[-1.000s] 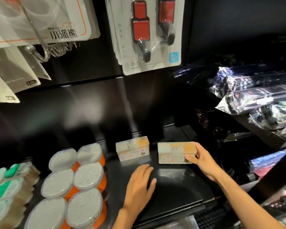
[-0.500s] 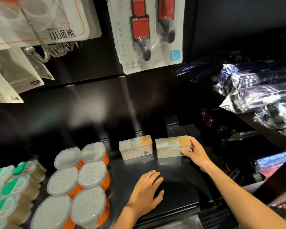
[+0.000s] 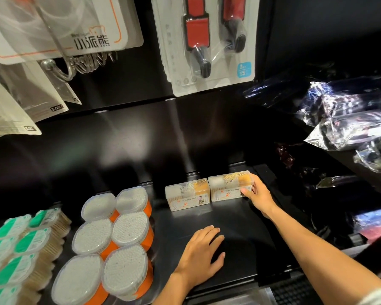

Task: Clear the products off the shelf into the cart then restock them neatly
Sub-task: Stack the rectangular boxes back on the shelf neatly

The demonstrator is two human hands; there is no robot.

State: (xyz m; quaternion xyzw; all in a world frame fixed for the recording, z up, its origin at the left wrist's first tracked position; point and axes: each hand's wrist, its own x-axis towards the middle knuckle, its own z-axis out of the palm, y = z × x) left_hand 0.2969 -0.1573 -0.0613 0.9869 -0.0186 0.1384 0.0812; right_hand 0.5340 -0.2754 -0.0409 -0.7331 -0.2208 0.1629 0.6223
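Two clear rectangular cotton-swab boxes stand side by side at the back of the black shelf [image 3: 240, 234]. My right hand [image 3: 259, 194] grips the right end of the right box [image 3: 228, 189], thumb on its front and fingers over its top edge. The left box [image 3: 188, 193] touches it and stands free. Fingers straight, my left hand [image 3: 204, 255] rests flat, palm down, on the bare shelf near the front edge and holds nothing.
Several round orange tubs of cotton swabs [image 3: 113, 238] fill the shelf left of the boxes, with green-lidded packs [image 3: 15, 249] further left. Blister packs [image 3: 209, 42] and hooks [image 3: 84, 62] hang above. Shiny dark wrapped goods [image 3: 350, 119] lie on the right-hand shelves.
My right hand has pushed the right box back and to the left until it sits against the left box. My left hand stayed flat on the shelf.
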